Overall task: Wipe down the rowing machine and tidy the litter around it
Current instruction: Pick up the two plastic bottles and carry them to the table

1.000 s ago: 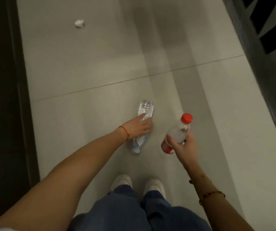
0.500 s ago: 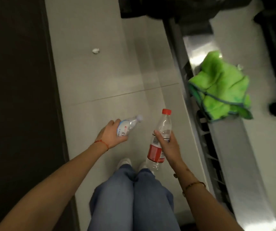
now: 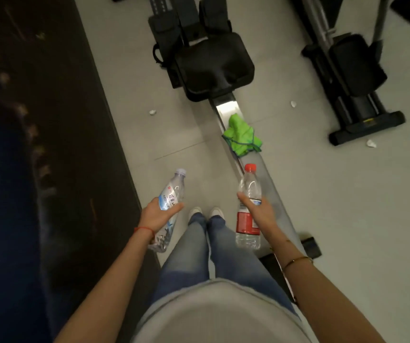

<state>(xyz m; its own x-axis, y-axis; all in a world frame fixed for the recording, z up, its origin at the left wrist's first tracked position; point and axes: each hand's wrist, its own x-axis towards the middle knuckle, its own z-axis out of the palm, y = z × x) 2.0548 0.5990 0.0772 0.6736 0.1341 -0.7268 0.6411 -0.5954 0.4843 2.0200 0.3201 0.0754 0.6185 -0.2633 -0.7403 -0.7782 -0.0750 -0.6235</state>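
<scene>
Litter pickup underway: left hand [image 3: 158, 215] holds a clear bottle [image 3: 170, 196], right hand [image 3: 258, 211] a red-capped bottle [image 3: 248, 194]; next, likely binning them, then paper scraps [image 3: 152, 112] by the rower [image 3: 214, 68] at twelve o'clock.

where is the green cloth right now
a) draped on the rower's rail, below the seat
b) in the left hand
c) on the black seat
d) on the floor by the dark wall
a: the green cloth lies bunched on the silver rail just short of the black seat, while each hand holds a bottle.
</scene>
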